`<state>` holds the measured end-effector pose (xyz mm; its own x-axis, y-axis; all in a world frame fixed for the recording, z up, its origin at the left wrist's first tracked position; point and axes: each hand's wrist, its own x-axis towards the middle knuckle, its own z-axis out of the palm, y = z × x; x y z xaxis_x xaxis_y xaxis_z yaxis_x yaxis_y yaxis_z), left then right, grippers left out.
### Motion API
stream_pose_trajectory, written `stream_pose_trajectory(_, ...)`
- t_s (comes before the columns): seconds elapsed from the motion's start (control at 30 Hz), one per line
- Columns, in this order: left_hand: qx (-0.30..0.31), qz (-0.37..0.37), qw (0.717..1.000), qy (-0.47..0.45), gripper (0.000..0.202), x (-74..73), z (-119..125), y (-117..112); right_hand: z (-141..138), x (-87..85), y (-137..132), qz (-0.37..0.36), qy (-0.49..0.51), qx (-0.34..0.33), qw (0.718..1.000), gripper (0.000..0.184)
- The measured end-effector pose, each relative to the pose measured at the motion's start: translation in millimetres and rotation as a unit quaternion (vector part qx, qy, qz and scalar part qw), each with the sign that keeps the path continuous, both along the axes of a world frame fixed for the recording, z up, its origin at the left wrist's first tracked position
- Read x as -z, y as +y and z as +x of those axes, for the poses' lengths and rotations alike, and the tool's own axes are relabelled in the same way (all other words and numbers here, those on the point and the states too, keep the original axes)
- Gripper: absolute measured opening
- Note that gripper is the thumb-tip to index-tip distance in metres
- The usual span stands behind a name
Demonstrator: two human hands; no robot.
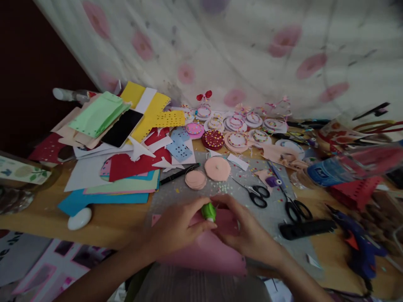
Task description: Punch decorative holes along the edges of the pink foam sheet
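A small green spool of thread [208, 212] is pinched between the thumb and fingers of my left hand [176, 228]. Curled in from the other side, my right hand [248, 230] has its fingertips at the spool's right edge; any thread between the fingers is too fine to make out. Below both hands lies a pink sheet [204, 251] over my lap and the table edge. Just beyond them are a peach paper disc [217, 168], a smaller stack of peach discs [195, 179] and a scatter of tiny pale beads [222, 186] on the grey mat [185, 199].
Black-handled scissors [260, 196], a second pair [297, 209], a purple spool [273, 181] and a blue glue gun [359, 239] lie right. Paper sheets and a phone [122, 128] are piled left. Beaded discs [236, 140] line the back, before a curtain [220, 50].
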<state>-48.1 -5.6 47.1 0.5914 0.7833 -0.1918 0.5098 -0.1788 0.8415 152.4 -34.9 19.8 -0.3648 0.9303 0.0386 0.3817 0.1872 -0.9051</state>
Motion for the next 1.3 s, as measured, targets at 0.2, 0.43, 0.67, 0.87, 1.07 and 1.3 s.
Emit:
stream_pose_trajectory(0.2,0.002,0.004,1.0,0.014,0.027,-4.5,2.6,1.8,1.5,-8.7,-3.8,-0.031,0.024,0.011,0.999,0.05)
stream_pose_trajectory(0.43,0.047,-0.011,0.998,0.047,0.031,-16.7,4.2,3.2,6.2,-5.1,-7.4,-0.015,0.033,0.008,0.999,0.047)
stream_pose_trajectory(0.67,0.064,-0.054,0.996,-0.028,0.078,-11.8,-1.6,4.5,10.6,-9.9,-10.6,-0.073,0.115,0.036,0.99,0.028)
stream_pose_trajectory(0.87,0.031,-0.132,0.989,-0.054,0.059,-22.0,-5.5,8.0,22.6,-8.5,-11.9,-0.169,0.279,0.114,0.938,0.03)
stream_pose_trajectory(1.07,0.008,-0.155,0.987,-0.047,0.032,-32.4,-6.9,11.7,36.0,-9.4,-14.1,-0.205,0.262,0.101,0.938,0.026)
stream_pose_trajectory(1.3,0.044,-0.093,0.995,0.0,0.019,-34.1,-6.0,17.5,26.3,-22.3,-19.7,-0.167,0.105,0.128,0.972,0.038)
